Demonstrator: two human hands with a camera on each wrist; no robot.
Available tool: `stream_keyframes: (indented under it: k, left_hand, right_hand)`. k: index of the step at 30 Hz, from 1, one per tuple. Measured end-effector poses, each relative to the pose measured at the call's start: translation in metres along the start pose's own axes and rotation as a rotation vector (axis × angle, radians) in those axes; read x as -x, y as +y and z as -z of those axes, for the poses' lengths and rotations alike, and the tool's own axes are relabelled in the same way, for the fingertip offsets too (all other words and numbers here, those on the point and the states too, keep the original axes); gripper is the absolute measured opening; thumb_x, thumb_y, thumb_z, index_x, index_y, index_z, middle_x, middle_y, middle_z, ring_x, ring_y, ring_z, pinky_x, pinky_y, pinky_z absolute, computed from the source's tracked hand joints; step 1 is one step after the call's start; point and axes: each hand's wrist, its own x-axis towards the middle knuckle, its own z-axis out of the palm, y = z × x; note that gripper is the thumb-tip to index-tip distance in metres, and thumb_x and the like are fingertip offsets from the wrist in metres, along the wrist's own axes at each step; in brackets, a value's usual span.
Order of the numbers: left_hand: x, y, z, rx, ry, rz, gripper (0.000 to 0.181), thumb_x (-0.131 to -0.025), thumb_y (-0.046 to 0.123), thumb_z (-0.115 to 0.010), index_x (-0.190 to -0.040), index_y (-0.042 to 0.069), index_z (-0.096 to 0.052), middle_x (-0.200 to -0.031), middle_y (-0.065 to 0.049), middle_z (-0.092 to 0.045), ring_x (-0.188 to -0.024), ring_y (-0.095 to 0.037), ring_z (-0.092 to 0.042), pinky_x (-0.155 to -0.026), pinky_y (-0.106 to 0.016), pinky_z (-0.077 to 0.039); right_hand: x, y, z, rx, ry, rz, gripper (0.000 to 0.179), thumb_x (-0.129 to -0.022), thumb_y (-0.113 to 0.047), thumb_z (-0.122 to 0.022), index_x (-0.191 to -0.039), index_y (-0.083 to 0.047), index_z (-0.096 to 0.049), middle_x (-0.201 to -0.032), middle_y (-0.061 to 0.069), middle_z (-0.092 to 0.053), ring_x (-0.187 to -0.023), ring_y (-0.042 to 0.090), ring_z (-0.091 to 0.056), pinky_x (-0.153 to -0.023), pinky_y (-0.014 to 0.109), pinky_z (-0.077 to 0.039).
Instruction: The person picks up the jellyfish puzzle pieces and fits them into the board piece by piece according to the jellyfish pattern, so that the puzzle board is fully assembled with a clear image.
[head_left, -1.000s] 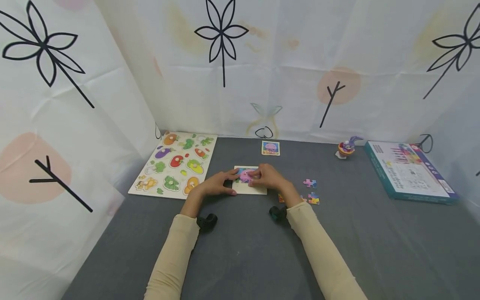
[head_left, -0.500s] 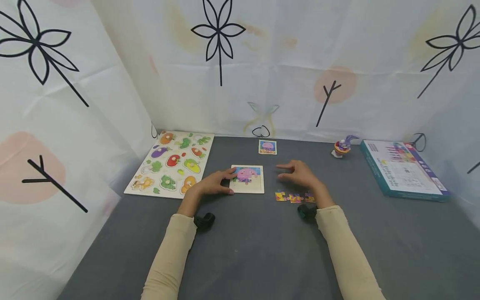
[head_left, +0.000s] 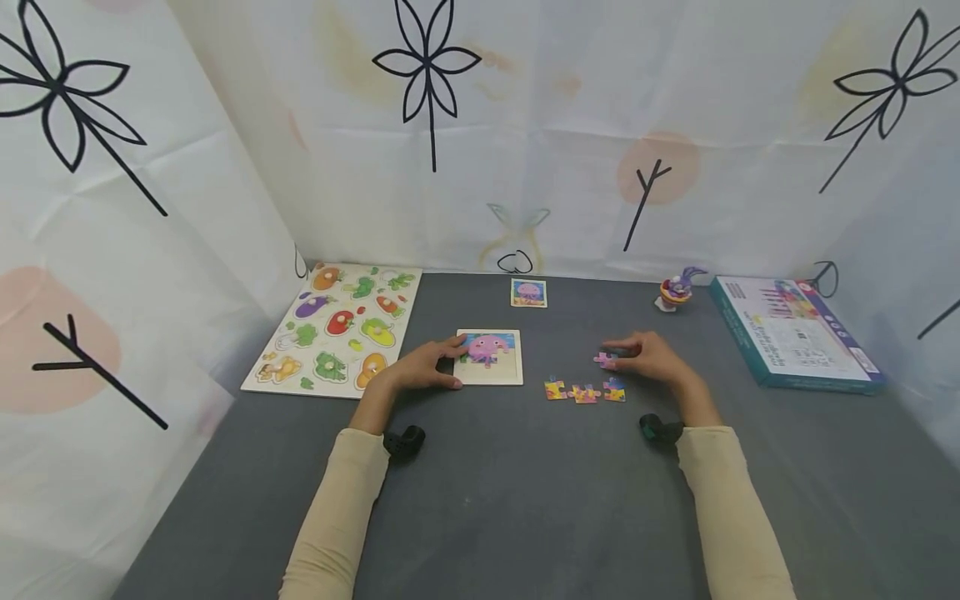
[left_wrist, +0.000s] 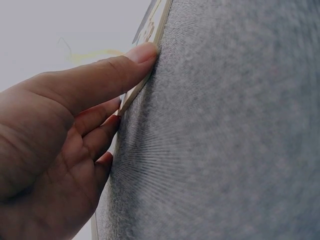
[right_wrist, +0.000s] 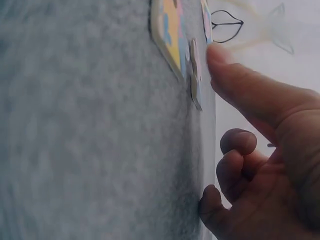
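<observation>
In the head view, a small wooden puzzle board (head_left: 504, 373) lies on the grey table, partly filled with a pink cartoon-animal picture; its lower part shows bare wood. My left hand (head_left: 415, 367) grips the board's left side, thumb (left_wrist: 142, 54) along its edge. Further right, my right hand (head_left: 651, 360) reaches with index finger and thumb around a pink puzzle piece (head_left: 602, 358). That piece lies flat, partly covered by the fingers. In the right wrist view, the thumb (right_wrist: 222, 56) is straight, its tip close to a piece (right_wrist: 196, 77).
Several loose yellow-and-pink puzzle pieces (head_left: 585, 393) lie in a row right of the board. Behind it is a small picture card (head_left: 528, 293). A vegetable board (head_left: 345, 342) lies left, a small figurine (head_left: 675, 290) back right, and a flat box (head_left: 795, 342) far right.
My right hand has left the puzzle board and moved right, past the row of loose pieces, to the pink piece. My left hand has stayed at the board's left side.
</observation>
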Motion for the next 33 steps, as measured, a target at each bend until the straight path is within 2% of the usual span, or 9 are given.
stream_keyframes:
  k: [5, 13, 18, 24, 28, 33]
  left_hand:
    - [0.000, -0.001, 0.000, 0.006, 0.002, -0.004, 0.068, -0.081, 0.022, -0.070, -0.140, 0.007, -0.039, -0.153, -0.010, -0.021, -0.141, -0.033, -0.016, -0.112, -0.051, -0.016]
    - [0.001, 0.000, 0.001, 0.006, -0.005, 0.005, 0.068, -0.081, 0.022, -0.070, -0.139, 0.007, -0.040, -0.153, -0.010, -0.021, -0.141, -0.033, -0.016, -0.112, -0.052, -0.016]
    - [0.001, 0.001, 0.001, 0.017, -0.009, 0.010, 0.068, -0.080, 0.022, -0.071, -0.140, 0.008, -0.040, -0.153, -0.008, -0.021, -0.141, -0.032, -0.015, -0.112, -0.051, -0.016]
    - [0.001, 0.003, 0.001, 0.007, -0.008, 0.015, 0.069, -0.080, 0.022, -0.071, -0.140, 0.008, -0.039, -0.153, -0.008, -0.020, -0.141, -0.033, -0.016, -0.112, -0.051, -0.017]
    - [0.001, 0.003, 0.001, 0.003, -0.008, 0.017, 0.069, -0.080, 0.023, -0.071, -0.140, 0.009, -0.039, -0.153, -0.009, -0.020, -0.141, -0.034, -0.016, -0.112, -0.052, -0.017]
    - [0.002, 0.004, 0.001, 0.011, -0.005, 0.016, 0.069, -0.080, 0.022, -0.071, -0.140, 0.008, -0.038, -0.153, -0.010, -0.020, -0.141, -0.036, -0.016, -0.111, -0.054, -0.016]
  right_hand:
    - [0.002, 0.005, 0.001, -0.028, -0.025, -0.052, 0.039, -0.080, -0.015, -0.071, -0.115, -0.001, -0.064, -0.089, 0.013, -0.060, -0.073, 0.016, -0.037, -0.062, 0.027, -0.032]
    - [0.005, 0.010, 0.002, -0.026, -0.026, -0.031, 0.038, -0.080, -0.017, -0.071, -0.113, 0.000, -0.065, -0.090, 0.014, -0.060, -0.072, 0.016, -0.036, -0.062, 0.027, -0.031]
    - [0.006, 0.011, 0.002, -0.005, -0.005, -0.057, 0.039, -0.078, -0.019, -0.072, -0.112, -0.002, -0.066, -0.084, 0.010, -0.058, -0.071, 0.016, -0.036, -0.062, 0.028, -0.029]
    - [0.004, 0.013, 0.002, 0.026, 0.033, -0.009, 0.034, -0.077, -0.016, -0.073, -0.106, 0.000, -0.068, -0.074, 0.007, -0.052, -0.066, 0.015, -0.033, -0.059, 0.026, -0.026]
    - [0.003, 0.012, 0.003, 0.057, 0.029, -0.002, 0.032, -0.076, -0.016, -0.073, -0.105, -0.001, -0.070, -0.069, 0.004, -0.045, -0.065, 0.016, -0.031, -0.058, 0.026, -0.025]
    - [0.004, 0.012, 0.003, 0.067, 0.014, 0.000, 0.032, -0.077, -0.018, -0.073, -0.105, -0.002, -0.070, -0.069, 0.003, -0.044, -0.065, 0.016, -0.031, -0.058, 0.027, -0.025]
